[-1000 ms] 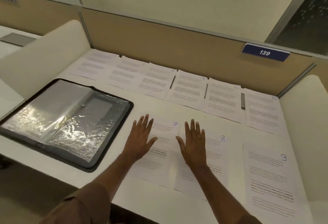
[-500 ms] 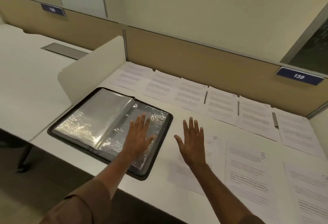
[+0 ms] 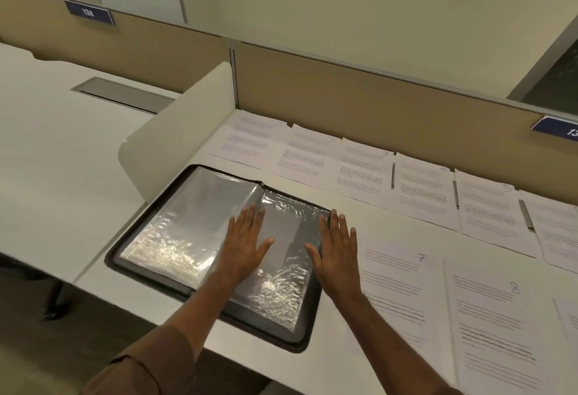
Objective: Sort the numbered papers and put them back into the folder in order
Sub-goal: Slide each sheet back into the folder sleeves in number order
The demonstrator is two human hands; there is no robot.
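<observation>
Moved: both hands from sheets 7 and 8 to folder point(image 3: 215, 250). Left hand point(image 3: 247, 244) flat on its sleeve; right hand point(image 3: 336, 254) flat at its right edge. Papers point(image 3: 359, 169) right of folder, on counter point(image 3: 62, 160). Advice: steady sleeve, file lowest first.

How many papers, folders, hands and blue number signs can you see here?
Papers: 9, the first, the one marked 7, the one marked 8; two are cut off at the right edge
Folders: 1, open folder
Hands: 2, left hand and right hand, both flat and open
Blue number signs: 2
Total: 14
</observation>
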